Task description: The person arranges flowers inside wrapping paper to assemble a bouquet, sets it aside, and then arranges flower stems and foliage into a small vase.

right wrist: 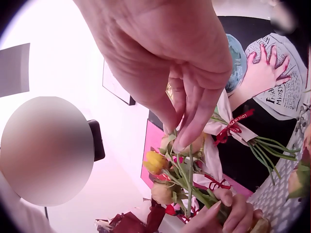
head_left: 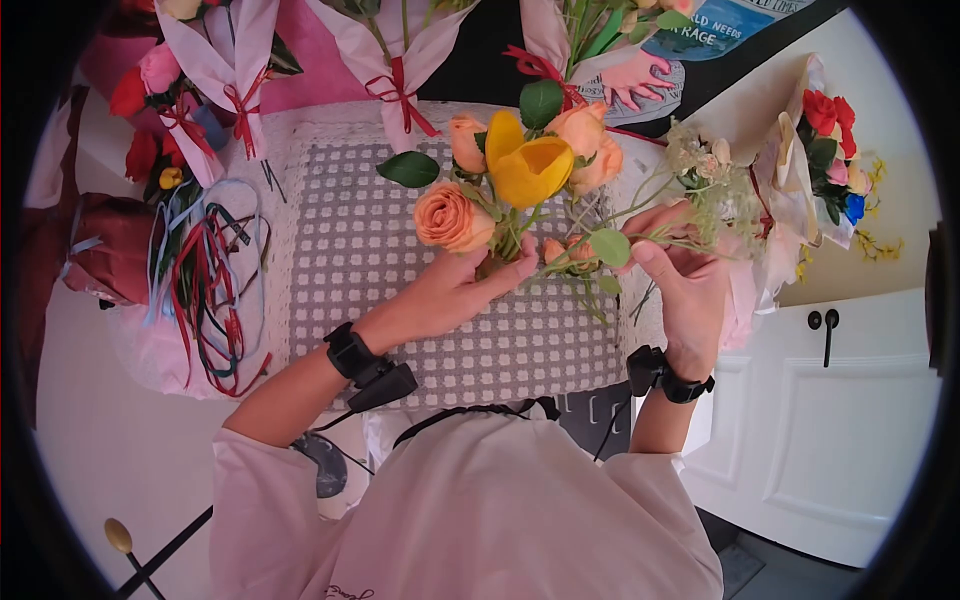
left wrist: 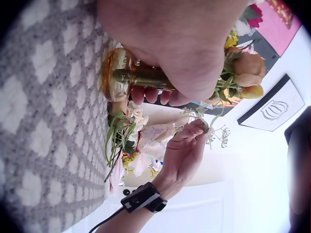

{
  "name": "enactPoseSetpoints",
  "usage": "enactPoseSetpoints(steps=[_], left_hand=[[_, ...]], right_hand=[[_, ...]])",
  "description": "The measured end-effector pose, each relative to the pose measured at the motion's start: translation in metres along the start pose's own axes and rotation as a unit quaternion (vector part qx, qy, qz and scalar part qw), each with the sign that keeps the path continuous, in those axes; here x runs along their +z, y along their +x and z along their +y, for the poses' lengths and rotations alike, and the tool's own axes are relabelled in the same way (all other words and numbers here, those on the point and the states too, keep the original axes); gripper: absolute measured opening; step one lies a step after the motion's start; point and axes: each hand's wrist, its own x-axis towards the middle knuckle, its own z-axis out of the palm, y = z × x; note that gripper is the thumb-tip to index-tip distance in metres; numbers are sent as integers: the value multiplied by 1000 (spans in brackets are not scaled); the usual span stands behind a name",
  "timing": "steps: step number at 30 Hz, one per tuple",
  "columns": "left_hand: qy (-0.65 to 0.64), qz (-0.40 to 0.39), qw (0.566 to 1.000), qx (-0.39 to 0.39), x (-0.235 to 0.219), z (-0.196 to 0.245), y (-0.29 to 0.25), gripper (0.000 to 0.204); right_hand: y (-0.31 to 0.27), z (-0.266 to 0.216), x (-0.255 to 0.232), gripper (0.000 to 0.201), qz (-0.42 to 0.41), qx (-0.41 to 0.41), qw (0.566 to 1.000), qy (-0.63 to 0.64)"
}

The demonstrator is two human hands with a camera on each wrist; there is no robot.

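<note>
My left hand (head_left: 450,290) curls round an amber glass vase (left wrist: 114,80) standing on the grey-and-white checked cloth (head_left: 400,350). Out of its top rise a yellow tulip (head_left: 530,170), peach roses (head_left: 453,216) and green leaves. To the right, my right hand (head_left: 685,280) is raised beside the arrangement, thumb and fingers pinching a thin green stem (right wrist: 181,162). Small white blossoms (left wrist: 223,137) show around those fingertips in the left wrist view. Another peach flower (head_left: 572,254) lies on the cloth between the hands, its stem partly hidden.
Red and blue ribbons (head_left: 225,300) lie in a tangle at the left. Paper-wrapped bouquets with red bows (head_left: 400,90) line the back, near a blue printed piece (head_left: 715,30). Another wrapped bouquet (head_left: 790,180) stands at the right, before a white door (head_left: 830,420).
</note>
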Motion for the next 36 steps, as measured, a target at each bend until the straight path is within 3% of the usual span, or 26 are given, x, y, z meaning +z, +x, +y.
enactPoseSetpoints(steps=[4, 9, 13, 21, 25, 27, 31, 34, 36], left_hand=[[-41, 3, 999, 14, 2, -5, -2, 15], [-62, -18, 997, -48, 1, -2, -3, 20], [-48, -23, 998, -38, 0, -3, -3, 23], [-40, -27, 996, -73, -1, -1, -5, 45], [-36, -28, 998, -48, 0, -2, -4, 41], [-53, 7, 998, -39, 2, -2, -4, 26], [-42, -30, 996, -68, -1, 2, -5, 34], [-33, -34, 997, -63, 1, -1, -4, 37], [-46, 15, 999, -4, 4, -6, -4, 27]], right_hand=[[1, 0, 1, 13, -3, 0, 1000, -17], [4, 5, 1, 12, -3, -26, 999, -32], [5, 6, 1, 12, -4, -48, 998, -48], [-1, 2, 10, 13, 14, -43, 997, -66], [-4, -3, 17, 13, 7, -29, 997, -75], [-6, -3, 17, 14, 1, -35, 996, -81], [-5, -3, 16, 15, -1, -91, 993, -76], [-6, -10, 16, 16, -3, -87, 991, -98], [-7, -7, 19, 15, -1, -77, 994, -83]])
